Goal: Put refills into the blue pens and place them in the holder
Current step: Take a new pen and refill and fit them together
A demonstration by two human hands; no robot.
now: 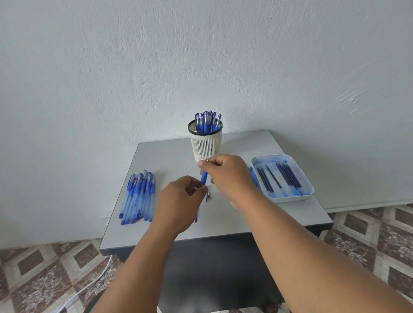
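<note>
My right hand (223, 173) pinches a blue pen (204, 178) just before the holder (206, 143); my left hand (180, 206) grips its clear barrel below. Loose pens (138, 197) lie left on the counter (165, 155), refills (282, 178) in the tray (305, 193) right.

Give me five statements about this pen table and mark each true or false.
1. The holder already has blue pens standing in it. True.
2. The tray of refills sits at the table's left side. False: it is at the right; the loose pens lie at the left.
3. The right hand grips a blue pen part. True.
4. The holder lies tipped over. False: it stands upright.
5. The left hand rests flat on the tray. False: it is at the table's middle, beside the right hand.
</note>
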